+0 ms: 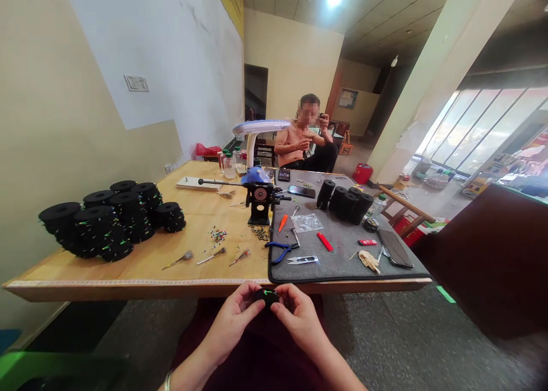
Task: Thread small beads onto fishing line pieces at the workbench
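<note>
Table (145, 267); mat (342, 267) on its right part. Stacked spools (94, 226) well left of mat. Black machine (260, 196) beside mat's left edge. Left hand (242, 312), right hand (297, 311) just in front of mat's near-left corner, fingers and thumbs closed on opposite sides of held spool (266, 295). Pliers (289, 247) at mat's left edge, snips (302, 260) near them. Loose beads (218, 234) left of mat.

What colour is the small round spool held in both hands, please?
The small round spool is black with bright green bits, best seen in the head view.
</note>
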{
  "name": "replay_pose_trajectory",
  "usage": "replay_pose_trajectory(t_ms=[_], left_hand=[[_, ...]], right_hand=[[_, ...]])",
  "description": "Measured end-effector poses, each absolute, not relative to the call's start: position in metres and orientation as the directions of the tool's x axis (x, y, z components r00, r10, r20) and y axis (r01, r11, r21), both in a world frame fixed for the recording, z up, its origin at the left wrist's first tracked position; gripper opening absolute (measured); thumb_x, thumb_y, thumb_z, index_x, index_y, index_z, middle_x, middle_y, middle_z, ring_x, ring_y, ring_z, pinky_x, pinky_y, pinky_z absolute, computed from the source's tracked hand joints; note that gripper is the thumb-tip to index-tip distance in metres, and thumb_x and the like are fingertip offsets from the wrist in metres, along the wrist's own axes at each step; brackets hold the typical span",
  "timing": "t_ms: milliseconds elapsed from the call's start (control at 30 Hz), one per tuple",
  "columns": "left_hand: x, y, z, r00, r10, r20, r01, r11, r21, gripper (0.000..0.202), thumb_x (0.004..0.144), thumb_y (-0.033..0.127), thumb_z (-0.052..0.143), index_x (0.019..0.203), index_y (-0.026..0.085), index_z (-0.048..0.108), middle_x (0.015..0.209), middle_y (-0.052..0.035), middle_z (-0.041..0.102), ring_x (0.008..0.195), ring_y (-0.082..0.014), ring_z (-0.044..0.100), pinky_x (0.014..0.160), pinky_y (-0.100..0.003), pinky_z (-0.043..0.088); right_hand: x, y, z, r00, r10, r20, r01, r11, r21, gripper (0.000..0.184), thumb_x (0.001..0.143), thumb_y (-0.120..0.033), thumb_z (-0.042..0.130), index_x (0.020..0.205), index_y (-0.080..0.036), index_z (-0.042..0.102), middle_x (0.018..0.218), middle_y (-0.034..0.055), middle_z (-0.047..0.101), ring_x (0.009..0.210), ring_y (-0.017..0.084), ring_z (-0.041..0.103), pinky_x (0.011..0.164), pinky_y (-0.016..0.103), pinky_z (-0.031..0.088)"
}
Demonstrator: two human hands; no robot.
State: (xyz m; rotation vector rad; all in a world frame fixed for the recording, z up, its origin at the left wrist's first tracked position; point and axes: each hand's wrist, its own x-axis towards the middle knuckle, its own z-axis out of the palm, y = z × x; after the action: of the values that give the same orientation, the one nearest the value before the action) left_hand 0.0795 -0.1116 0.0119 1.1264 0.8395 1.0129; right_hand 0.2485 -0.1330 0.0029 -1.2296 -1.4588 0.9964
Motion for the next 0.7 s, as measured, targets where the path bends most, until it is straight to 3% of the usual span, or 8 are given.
replay_pose_trajectory(t_ms=[233,467,567,700], left_hand=[[0.085,-0.115,0.003,0.389,0.914,-0.12,-0.318,0.255,0.913,0.022,0.072,0.03,0.073,0.088,0.02,0.061,0.087,-0.0005,0.063,0.089,-0.0192,0.056,0.082,-0.03,0.042],[0.086,-0.101,0.01,0.352,0.932,-0.093,0.086,0.066,0.994,0.029,0.067,0.04,0.074,0.077,0.017,0.059,0.075,0.001,0.058,0.073,-0.017,0.051,0.069,-0.028,0.039],[0.089,-0.102,0.009,0.416,0.882,-0.222,-0.047,0.265,0.963,0.022,0.071,0.036,0.069,0.076,0.018,0.057,0.073,0.0017,0.055,0.071,-0.0154,0.05,0.066,-0.027,0.04],[0.091,-0.106,0.008,0.565,0.765,-0.309,-0.229,0.505,0.832,0.013,0.07,0.027,0.062,0.077,0.018,0.056,0.08,0.0,0.056,0.077,-0.0159,0.052,0.07,-0.029,0.046]], right_hand=[[0.247,-0.136,0.002,-0.045,0.981,0.189,0.349,0.192,-0.917,0.008,0.08,-0.019,0.059,0.085,-0.018,0.065,0.08,0.0017,0.068,0.076,0.017,0.058,0.069,0.025,0.043],[0.253,-0.134,0.007,-0.207,0.94,0.272,0.639,0.34,-0.69,0.013,0.078,-0.014,0.059,0.087,-0.02,0.066,0.076,0.0021,0.063,0.068,0.016,0.054,0.061,0.024,0.037],[0.255,-0.133,0.006,-0.185,0.953,0.24,0.603,0.303,-0.738,0.011,0.079,-0.018,0.061,0.089,-0.02,0.066,0.076,0.001,0.064,0.067,0.015,0.054,0.061,0.023,0.038],[0.257,-0.135,0.01,-0.209,0.964,0.165,0.601,0.26,-0.756,0.013,0.077,-0.017,0.064,0.088,-0.021,0.067,0.074,-0.0012,0.064,0.067,0.013,0.055,0.061,0.022,0.037]])
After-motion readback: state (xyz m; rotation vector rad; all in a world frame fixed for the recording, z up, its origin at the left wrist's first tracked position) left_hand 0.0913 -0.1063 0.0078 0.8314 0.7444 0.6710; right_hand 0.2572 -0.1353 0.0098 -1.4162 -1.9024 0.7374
